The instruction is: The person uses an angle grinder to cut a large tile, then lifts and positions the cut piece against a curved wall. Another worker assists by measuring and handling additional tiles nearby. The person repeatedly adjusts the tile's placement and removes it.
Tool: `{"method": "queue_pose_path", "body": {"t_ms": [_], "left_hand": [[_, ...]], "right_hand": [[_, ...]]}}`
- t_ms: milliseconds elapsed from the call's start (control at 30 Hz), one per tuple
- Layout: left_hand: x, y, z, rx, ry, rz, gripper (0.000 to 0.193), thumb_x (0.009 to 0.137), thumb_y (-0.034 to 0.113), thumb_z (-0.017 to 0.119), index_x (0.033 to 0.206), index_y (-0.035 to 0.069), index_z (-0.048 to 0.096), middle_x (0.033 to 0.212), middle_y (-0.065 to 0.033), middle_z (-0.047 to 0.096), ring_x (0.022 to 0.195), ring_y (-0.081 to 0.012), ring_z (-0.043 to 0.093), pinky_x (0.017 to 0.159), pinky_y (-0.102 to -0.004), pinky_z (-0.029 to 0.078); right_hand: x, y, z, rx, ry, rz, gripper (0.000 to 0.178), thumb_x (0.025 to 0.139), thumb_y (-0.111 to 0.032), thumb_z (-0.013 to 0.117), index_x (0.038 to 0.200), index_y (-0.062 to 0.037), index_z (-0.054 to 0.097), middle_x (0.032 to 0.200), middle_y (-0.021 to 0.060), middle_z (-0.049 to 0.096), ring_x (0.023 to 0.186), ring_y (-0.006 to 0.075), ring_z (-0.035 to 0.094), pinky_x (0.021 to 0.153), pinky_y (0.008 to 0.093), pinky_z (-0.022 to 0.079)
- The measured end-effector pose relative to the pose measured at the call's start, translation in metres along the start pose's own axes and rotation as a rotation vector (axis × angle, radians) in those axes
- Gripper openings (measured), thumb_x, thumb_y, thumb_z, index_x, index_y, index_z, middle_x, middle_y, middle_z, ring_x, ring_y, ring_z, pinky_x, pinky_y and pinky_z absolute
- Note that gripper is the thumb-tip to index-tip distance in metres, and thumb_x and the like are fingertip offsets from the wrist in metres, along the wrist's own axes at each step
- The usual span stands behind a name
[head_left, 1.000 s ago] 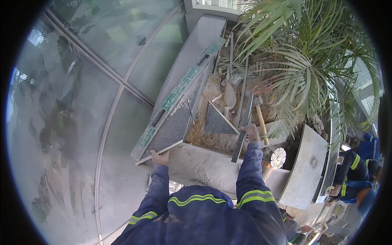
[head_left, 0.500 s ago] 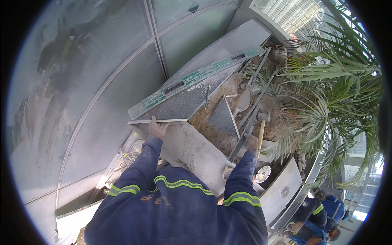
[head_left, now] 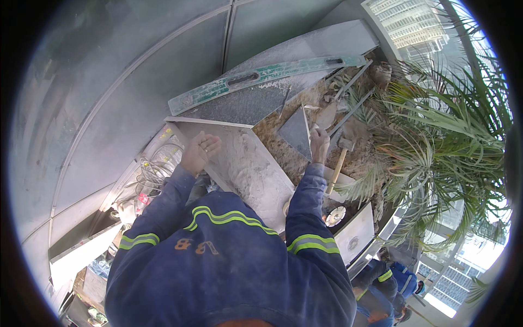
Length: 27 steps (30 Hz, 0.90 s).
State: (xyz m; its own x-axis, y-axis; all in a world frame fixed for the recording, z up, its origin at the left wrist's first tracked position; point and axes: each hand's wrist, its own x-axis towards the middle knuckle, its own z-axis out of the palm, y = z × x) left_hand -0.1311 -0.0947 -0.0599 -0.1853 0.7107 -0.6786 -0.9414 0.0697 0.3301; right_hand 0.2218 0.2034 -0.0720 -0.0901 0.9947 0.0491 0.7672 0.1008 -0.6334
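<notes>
Now the left hand [head_left: 200, 151] is being held open, released from the slab [head_left: 239, 109]. Well apart, the right hand [head_left: 320, 143] is being shifted to the triangular tile [head_left: 293, 133] on the soil [head_left: 268, 133], its grip being obscured.

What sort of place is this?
Probably a building site, perhaps at a big planter: there's a long green level, a hammer, and a palm beside bare brown soil.

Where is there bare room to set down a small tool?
The dusty ledge between left hand and right sleeve; also the grey stone between green level and glass wall. Crowded: soil around right hand, with triangular tile, trowel, hammer.
</notes>
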Motion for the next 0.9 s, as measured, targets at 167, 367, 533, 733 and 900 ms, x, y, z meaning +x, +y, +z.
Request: {"method": "queue_pose_path", "body": {"t_ms": [167,367,533,733,900], "left_hand": [[-0.05,0.017,0.004,0.181,-0.122,0.039,0.046,0.107,0.036,0.054,0.126,-0.006,0.053,0.117,-0.02,0.066,0.112,-0.0305,0.067,0.097,-0.0411,0.055],[-0.083,0.048,0.002,0.351,-0.007,0.248,0.039,0.108,0.033,0.053,0.124,-0.002,0.059,0.11,-0.0153,0.069,0.102,-0.0239,0.07,0.088,-0.0358,0.058],[-0.092,0.079,-0.039,0.381,0.203,0.461,0.033,0.105,0.03,0.058,0.121,0.001,0.063,0.104,-0.0112,0.071,0.095,-0.0187,0.07,0.08,-0.0316,0.057],[-0.045,0.122,-0.092,0.689,0.374,0.749,0.035,0.102,0.027,0.06,0.118,-0.003,0.067,0.105,-0.0128,0.073,0.096,-0.0206,0.07,0.084,-0.0338,0.055],[0.004,0.137,-0.089,1.036,0.164,0.738,0.042,0.1,0.028,0.061,0.13,-0.001,0.065,0.115,-0.0127,0.072,0.112,-0.0253,0.066,0.099,-0.0366,0.049]], "right_hand": [[0.03,-0.044,0.086,0.25,-0.152,-0.053,0.037,0.09,-0.032,0.069,0.096,0.0034,0.074,0.09,0.0226,0.074,0.092,0.0372,0.071,0.082,0.0434,0.054],[0.04,-0.051,0.121,0.052,-0.219,0.061,0.04,0.085,-0.034,0.072,0.08,0.0056,0.07,0.087,0.0269,0.074,0.088,0.0431,0.072,0.08,0.0471,0.055],[-0.006,-0.127,0.069,0.258,-0.439,-0.033,0.026,0.093,-0.019,0.063,0.083,0.0042,0.068,0.076,0.0141,0.071,0.068,0.0216,0.07,0.061,0.0348,0.054],[-0.097,-0.102,0.031,0.011,-0.572,-0.205,0.025,0.098,-0.018,0.058,0.092,0.0055,0.066,0.081,0.0194,0.069,0.068,0.0274,0.069,0.063,0.0386,0.053],[-0.194,-0.114,0.046,-0.163,-0.836,-0.193,0.028,0.099,-0.023,0.06,0.104,0.003,0.068,0.09,0.0248,0.07,0.082,0.0398,0.071,0.074,0.0449,0.055]]}}
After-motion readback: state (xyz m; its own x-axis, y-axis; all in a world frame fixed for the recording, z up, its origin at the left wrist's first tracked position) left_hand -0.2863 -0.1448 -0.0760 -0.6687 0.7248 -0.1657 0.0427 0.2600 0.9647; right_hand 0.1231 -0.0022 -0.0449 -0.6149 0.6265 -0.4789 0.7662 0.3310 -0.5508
